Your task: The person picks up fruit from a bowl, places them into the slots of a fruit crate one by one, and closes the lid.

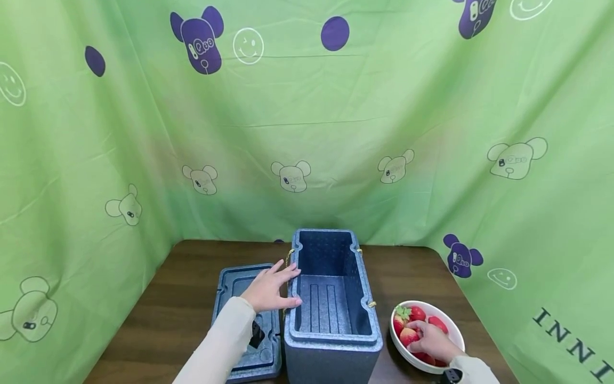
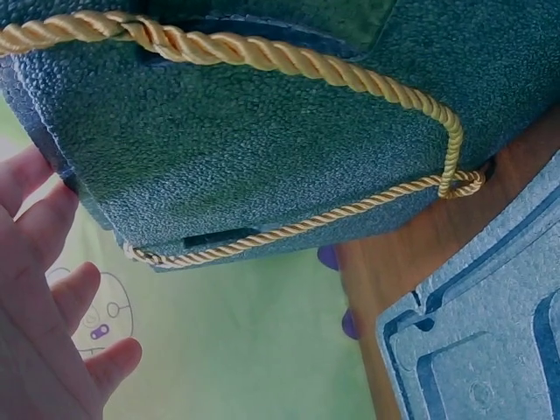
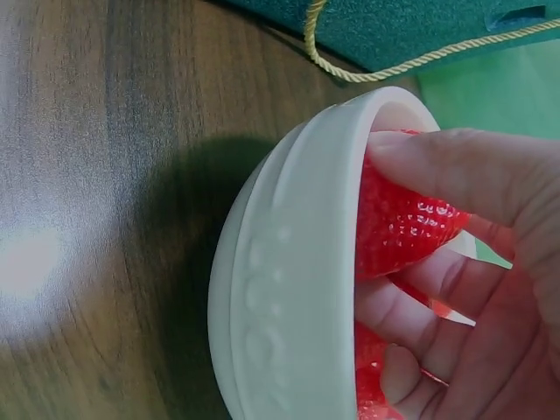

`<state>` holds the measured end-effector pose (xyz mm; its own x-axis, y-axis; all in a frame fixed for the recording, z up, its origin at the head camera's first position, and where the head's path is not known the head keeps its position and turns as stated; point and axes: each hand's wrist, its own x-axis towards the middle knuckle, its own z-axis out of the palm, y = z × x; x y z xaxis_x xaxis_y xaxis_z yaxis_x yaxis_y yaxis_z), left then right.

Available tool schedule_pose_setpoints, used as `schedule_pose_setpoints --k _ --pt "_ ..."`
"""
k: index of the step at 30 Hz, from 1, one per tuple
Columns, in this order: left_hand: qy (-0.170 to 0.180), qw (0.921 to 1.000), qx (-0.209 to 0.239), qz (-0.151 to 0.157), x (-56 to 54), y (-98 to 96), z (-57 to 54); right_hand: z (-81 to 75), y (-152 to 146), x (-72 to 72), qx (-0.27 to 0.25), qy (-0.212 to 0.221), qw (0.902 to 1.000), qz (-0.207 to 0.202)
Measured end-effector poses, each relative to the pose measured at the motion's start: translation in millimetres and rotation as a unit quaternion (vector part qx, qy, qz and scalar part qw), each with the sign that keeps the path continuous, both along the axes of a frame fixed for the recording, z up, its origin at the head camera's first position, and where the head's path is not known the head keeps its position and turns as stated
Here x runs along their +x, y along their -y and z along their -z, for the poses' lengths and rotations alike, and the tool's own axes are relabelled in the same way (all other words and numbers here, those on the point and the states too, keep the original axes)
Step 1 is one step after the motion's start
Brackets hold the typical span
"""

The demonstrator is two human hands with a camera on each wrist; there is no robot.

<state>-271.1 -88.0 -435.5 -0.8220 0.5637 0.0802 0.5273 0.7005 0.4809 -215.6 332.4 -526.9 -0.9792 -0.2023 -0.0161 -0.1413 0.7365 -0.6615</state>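
Note:
A white bowl (image 1: pixel 459 341) of red strawberries (image 1: pixel 416 313) stands on the table at right. My right hand (image 1: pixel 430 341) reaches into it; thumb and fingers lie around one strawberry (image 3: pixel 402 223), which shows close up in the right wrist view. More red fruit sits lower in the bowl, partly behind the fingers. To the left stands a tall blue foam box (image 1: pixel 336 341), its top open and its grooved floor bare. My left hand (image 1: pixel 271 288) rests at the box's left rim, fingers spread and fairly straight. Fingertips meet the rim in the left wrist view.
The blue foam lid (image 1: pixel 247 362) lies on the wooden table (image 1: pixel 158 309) left of the box, partly under the left forearm. A gold cord (image 2: pixel 289 61) runs along the box's side. Green printed cloth (image 1: pixel 307 106) hangs behind and on both sides.

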Motion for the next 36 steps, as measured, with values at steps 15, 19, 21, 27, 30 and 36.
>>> schedule_pose_setpoints --k 15,19,21,27,30,36 --pt "-0.011 0.9999 -0.006 0.002 -0.2 0.0 5.2 -28.5 -12 -7.9 -0.049 0.024 0.9985 0.008" --pt "-0.007 1.0000 -0.003 0.001 -0.2 -0.1 5.3 -43.1 -13 -9.8 -0.050 0.032 0.9980 0.022" --pt "-0.004 1.0000 -0.001 -0.001 -0.3 -0.1 5.5 -50.5 -13 -10.4 -0.056 0.033 0.9975 0.027" --pt "-0.002 1.0000 -0.001 -0.001 -1.3 -0.5 6.4 -70.9 -11 -14.5 -0.043 0.032 0.9976 0.043" --pt "-0.003 1.0000 -0.001 0.000 -1.3 -0.8 6.4 -79.2 -10 -16.4 -0.042 0.020 0.9982 0.037" --pt "-0.002 1.0000 -0.001 0.000 0.4 -0.6 6.4 -91.5 -4 -19.8 -0.067 -0.001 0.9974 0.028"
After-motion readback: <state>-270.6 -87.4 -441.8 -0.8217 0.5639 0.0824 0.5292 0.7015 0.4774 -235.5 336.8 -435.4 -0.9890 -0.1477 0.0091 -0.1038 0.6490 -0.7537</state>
